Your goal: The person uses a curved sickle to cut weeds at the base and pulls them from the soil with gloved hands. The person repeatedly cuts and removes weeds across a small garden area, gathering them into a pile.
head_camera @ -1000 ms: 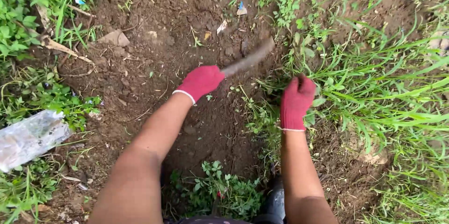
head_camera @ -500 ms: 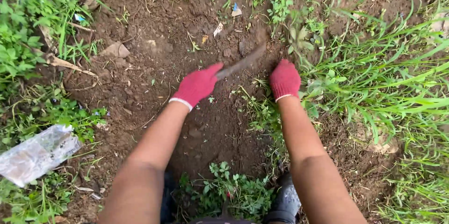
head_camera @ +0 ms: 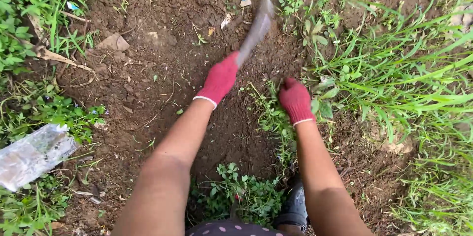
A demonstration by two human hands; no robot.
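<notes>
The blade (head_camera: pixel 256 29) is motion-blurred; its edge and tip cannot be resolved. Its handle is hidden inside the left hand (head_camera: pixel 220 79). The fingertips of the right hand (head_camera: pixel 295 100) are buried among grass stems (head_camera: pixel 315 85). The clear plastic wrapper (head_camera: pixel 32 154) is cut off by the left edge.

A crumpled clear plastic bag (head_camera: pixel 33 154) lies well left of the left hand's fingers (head_camera: pixel 227 63); small wrapper scrap (head_camera: pixel 245 1) lies just beyond them.
</notes>
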